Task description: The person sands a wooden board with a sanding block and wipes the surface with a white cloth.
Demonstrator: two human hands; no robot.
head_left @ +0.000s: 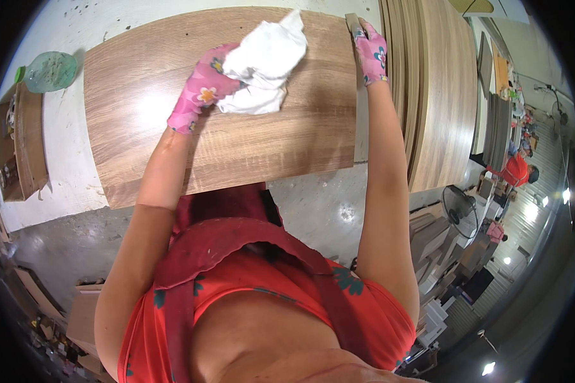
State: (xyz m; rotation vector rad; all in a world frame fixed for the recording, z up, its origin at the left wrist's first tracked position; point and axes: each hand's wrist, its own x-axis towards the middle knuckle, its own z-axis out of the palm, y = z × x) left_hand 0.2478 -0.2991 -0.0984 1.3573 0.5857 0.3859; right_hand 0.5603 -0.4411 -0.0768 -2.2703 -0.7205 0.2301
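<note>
A wood-grain board [281, 143] lies flat on a white worktable. My left hand [204, 86], in a pink flowered glove, is closed on a bunched white cloth [265, 57] and rests with it on the board's upper middle. My right hand [372, 54] wears a matching glove and lies at the board's right side, against a narrow greyish strip [361, 121] between the board and a stack of panels. Its fingers point away from me and look stretched out, though their tips are partly hidden.
The stack of wood-grain panels [444, 96] stands close on the right. At the left are a clear plastic bottle [51, 71] with a green cap and an open cardboard box [32, 140] on the white tabletop [67, 159]. Farther right stand a black fan [459, 207] and a person in red [516, 171].
</note>
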